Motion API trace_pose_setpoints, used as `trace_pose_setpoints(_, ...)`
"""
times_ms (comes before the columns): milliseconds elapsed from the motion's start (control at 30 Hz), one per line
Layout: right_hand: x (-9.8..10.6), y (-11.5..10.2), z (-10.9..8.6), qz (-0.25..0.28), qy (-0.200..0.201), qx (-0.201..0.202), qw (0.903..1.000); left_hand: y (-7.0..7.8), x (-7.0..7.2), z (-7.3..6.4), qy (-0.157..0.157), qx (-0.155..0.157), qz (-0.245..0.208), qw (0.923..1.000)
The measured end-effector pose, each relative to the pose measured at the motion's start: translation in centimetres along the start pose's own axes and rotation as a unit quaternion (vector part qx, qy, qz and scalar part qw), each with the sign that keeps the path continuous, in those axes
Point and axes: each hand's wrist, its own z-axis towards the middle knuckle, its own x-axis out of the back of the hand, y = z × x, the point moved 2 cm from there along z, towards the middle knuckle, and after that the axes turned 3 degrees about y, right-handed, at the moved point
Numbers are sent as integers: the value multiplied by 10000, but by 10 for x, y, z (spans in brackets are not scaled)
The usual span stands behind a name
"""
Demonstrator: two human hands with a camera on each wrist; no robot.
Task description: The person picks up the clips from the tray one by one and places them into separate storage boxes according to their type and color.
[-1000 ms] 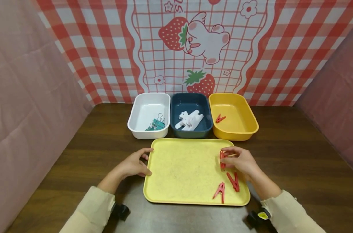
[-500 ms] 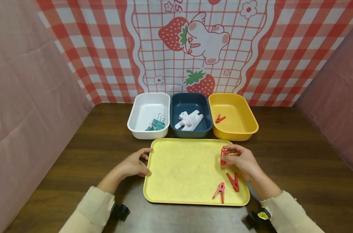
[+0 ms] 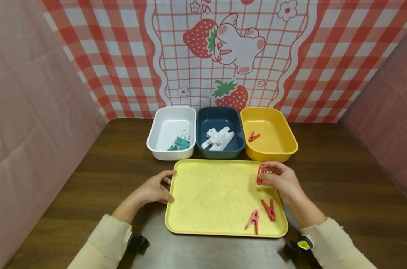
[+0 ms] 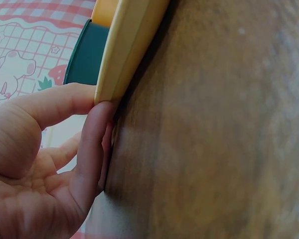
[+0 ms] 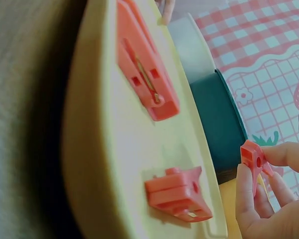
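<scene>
My right hand [image 3: 284, 181] pinches a red clothespin [image 3: 260, 175] between thumb and fingertips, raised over the far right part of the yellow tray [image 3: 207, 198]. The right wrist view shows this clothespin [image 5: 254, 158] clear of the tray surface. Two more red clothespins lie on the tray near its front right: one with legs apart [image 3: 269, 210], another [image 3: 253, 222] closer to the front rim. At the tray's left side, my left hand [image 3: 155, 189] holds the rim, and in the left wrist view thumb and finger [image 4: 92, 144] meet at the tray edge [image 4: 124, 55].
Behind the tray stand three bins side by side. The white bin [image 3: 156, 147] holds teal binder clips [image 3: 180, 143], the dark blue bin [image 3: 220, 112] white clips [image 3: 219, 139], and the yellow bin [image 3: 274, 154] one red clothespin [image 3: 254, 136]. A checked cloth [image 3: 123, 56] hangs behind.
My right hand has lifted the clothespin and moved it away from me and slightly right, toward the yellow bin. The left hand stays at the tray's edge.
</scene>
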Motion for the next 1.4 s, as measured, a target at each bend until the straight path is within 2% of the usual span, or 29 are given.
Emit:
trace_pose_setpoints(200,3,-4,5,166,76,52,9998,0,1,-1,-1,16,39,10000)
trace_pose_setpoints(400,6,-6,9,621,19,340,9975,-2,1,-1,-5,-106,-33,9999)
trace_pose_setpoints(667,7,-9,11,1069,104,513,9929,-2,1,1,1,-63,-3,10000)
trace_pose_setpoints(1400,12,-20,26,1239,612,610,9885,-3,1,2,2,-34,52,10000)
